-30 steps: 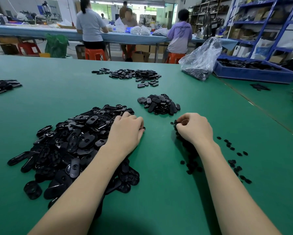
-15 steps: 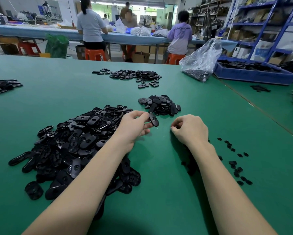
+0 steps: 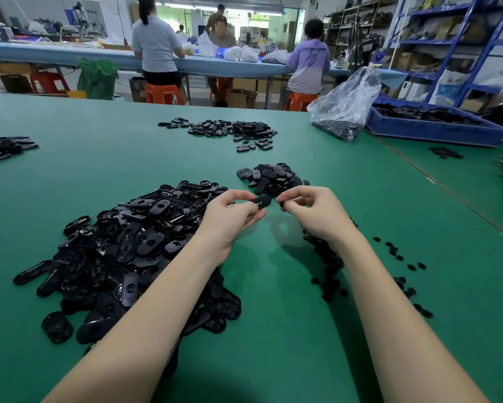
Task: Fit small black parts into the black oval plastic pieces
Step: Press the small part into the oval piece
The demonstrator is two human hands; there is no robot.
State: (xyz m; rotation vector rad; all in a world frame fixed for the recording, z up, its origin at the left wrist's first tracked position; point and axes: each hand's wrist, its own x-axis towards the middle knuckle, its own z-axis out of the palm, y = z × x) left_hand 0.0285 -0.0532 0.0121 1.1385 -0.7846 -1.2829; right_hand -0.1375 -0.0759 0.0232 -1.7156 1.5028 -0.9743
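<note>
While raised over the green counter (image 3: pixel 273 330), left hand (image 3: pixel 229 216) fingers (image 3: pixel 245 196) pinch a black oval plastic piece (image 3: pixel 260 201); right hand (image 3: pixel 311 210) fingers (image 3: pixel 295 209) curl, pinching a small black part (image 3: pixel 281 203) just beside its end.

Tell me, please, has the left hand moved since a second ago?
Yes. The left hand lifted off the big pile of oval pieces and went right, now holding one oval piece above the green table.

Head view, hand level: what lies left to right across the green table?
Big pile of oval pieces → left hand → held oval piece → right hand → scattered small parts.
</note>
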